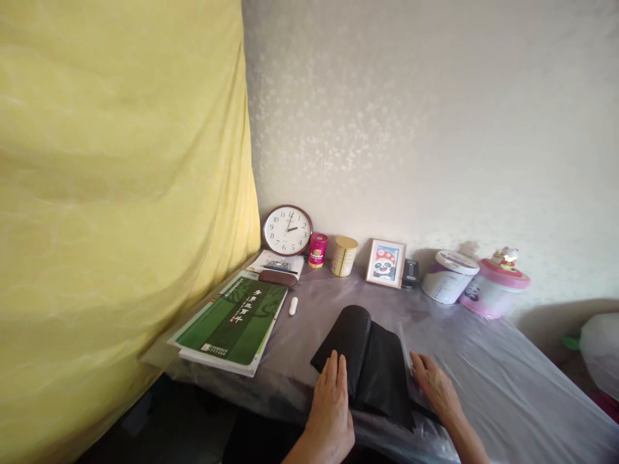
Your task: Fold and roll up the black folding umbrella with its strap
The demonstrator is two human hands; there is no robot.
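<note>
Left hand (330, 403): flattened, fingers extended, against folded black sheet (383, 367)
Right hand (434, 385): beside it, fingers bent; grasp unclear

Blk sheet (384, 370), part folded over, on tbl (488, 374), nr edge

I note a black sheet (362, 361) on the table (503, 380), left hand (330, 406) against it, right hand (438, 388) just right of it; book (235, 319) left of the sheet, frame (385, 263) beyond it.
</note>
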